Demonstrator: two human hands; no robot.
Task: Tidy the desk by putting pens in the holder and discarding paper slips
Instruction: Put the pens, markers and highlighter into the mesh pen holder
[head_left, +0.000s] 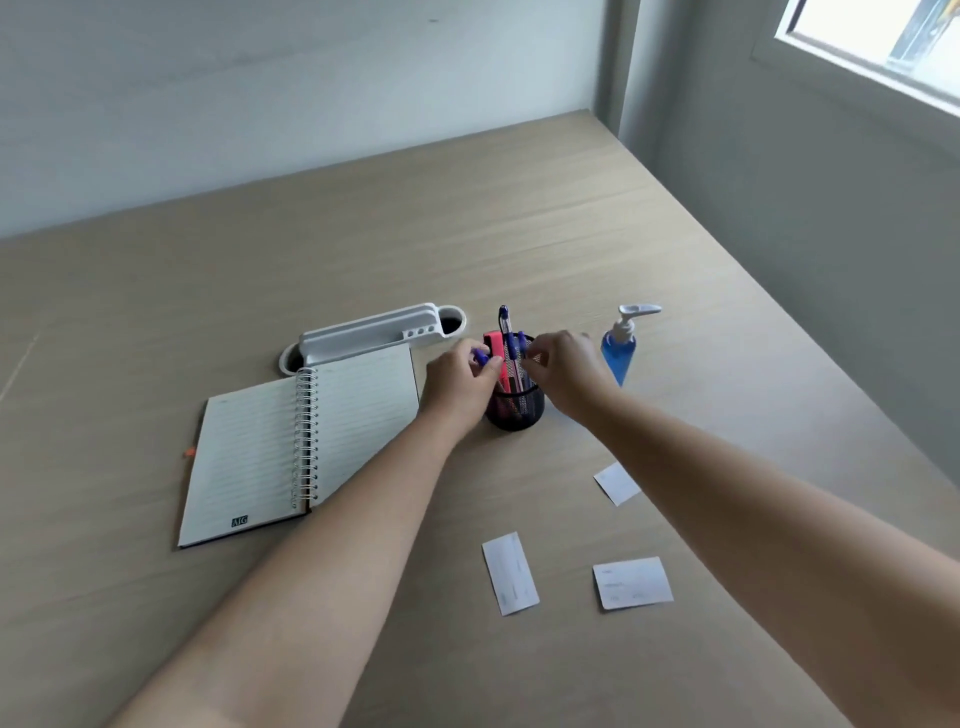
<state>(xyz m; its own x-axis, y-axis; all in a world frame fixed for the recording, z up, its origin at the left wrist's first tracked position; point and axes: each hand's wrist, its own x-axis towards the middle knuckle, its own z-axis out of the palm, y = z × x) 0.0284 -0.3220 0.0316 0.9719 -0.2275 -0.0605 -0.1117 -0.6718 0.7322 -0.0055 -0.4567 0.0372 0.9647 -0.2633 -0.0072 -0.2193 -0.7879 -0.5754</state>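
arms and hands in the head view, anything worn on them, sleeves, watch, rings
Both forearms are bare as far as the frame shows: no sleeves, no watch or bracelet at either wrist. The left hand and right hand wear no gloves. No rings show, though the fingers are small and partly blurred, so that is not certain.

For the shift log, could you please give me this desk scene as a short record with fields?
left hand: at the holder's left side, fingers closed on a blue pen
right hand: at the holder's right rim; grip unclear
holder: black mesh cup, upright, with blue pens and a pink highlighter inside
paper slips: three on the desk, at and
notebook: open, left of the holder
pump bottle: blue liquid, right of the holder
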